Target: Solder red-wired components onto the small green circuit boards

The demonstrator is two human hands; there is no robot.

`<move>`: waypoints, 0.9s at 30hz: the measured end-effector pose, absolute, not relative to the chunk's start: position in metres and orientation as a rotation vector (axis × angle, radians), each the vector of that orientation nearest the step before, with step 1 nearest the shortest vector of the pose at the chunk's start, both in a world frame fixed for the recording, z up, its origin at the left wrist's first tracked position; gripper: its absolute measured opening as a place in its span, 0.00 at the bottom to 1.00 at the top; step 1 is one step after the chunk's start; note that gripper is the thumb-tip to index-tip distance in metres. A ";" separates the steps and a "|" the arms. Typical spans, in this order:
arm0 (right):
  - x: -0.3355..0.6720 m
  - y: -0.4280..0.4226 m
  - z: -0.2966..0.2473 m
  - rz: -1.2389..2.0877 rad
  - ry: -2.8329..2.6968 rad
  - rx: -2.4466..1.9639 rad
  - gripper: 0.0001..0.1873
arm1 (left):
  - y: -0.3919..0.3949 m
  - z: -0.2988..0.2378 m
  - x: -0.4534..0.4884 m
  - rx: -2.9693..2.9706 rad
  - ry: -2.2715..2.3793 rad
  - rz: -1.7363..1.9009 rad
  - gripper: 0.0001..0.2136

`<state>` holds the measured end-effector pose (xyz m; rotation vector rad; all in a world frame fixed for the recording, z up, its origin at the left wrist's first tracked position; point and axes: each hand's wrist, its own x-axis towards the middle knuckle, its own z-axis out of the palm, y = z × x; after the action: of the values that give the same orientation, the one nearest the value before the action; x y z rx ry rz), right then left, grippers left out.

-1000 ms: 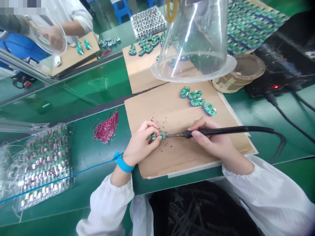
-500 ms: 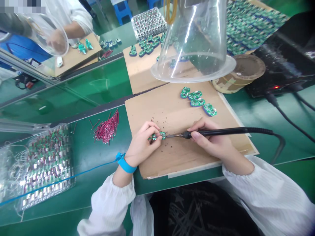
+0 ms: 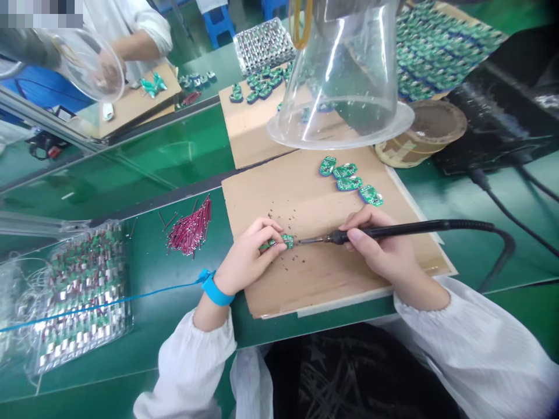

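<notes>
My left hand [image 3: 257,250], with a blue strap at the wrist, pinches a small green circuit board [image 3: 287,240] over the cardboard sheet [image 3: 279,186]. Its fingers hide part of the board. My right hand [image 3: 379,241] is closed around the black handle of a soldering iron [image 3: 393,230]. The iron's metal tip points left and ends at the board's right edge; whether it touches cannot be made out. Dark specks lie on the cardboard around the board. Further back on the same sheet sit several green boards [image 3: 348,183].
Red wires [image 3: 191,230] lie piled to the left, beyond them a tray of metal parts [image 3: 82,297]. A clear funnel-shaped hood [image 3: 340,122] hangs ahead. Behind it stand a round tub [image 3: 419,137] and a black box [image 3: 493,110]. Another person's hand [image 3: 107,70] works across the partition.
My right hand and the soldering iron have shifted slightly right, the tip drawing back toward the board's edge. My left hand has moved slightly left, still pinching the board.
</notes>
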<state>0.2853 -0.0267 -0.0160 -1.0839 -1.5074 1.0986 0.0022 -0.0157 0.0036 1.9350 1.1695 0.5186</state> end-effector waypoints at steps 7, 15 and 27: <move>0.285 -0.026 -0.014 1.048 -1.612 -1.095 0.05 | -0.018 0.002 0.005 1.968 1.209 0.517 0.04; 0.285 -0.025 -0.012 1.041 -1.664 -1.095 0.04 | -0.019 0.002 0.008 1.941 1.228 0.537 0.02; 0.286 -0.024 -0.018 0.989 -1.764 -1.084 0.02 | -0.019 -0.001 0.009 1.892 1.239 0.565 0.03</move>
<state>0.2858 -0.0240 -0.0180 -1.0844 -1.7636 0.9889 0.0088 -0.0189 -0.0011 1.8921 1.2393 0.5648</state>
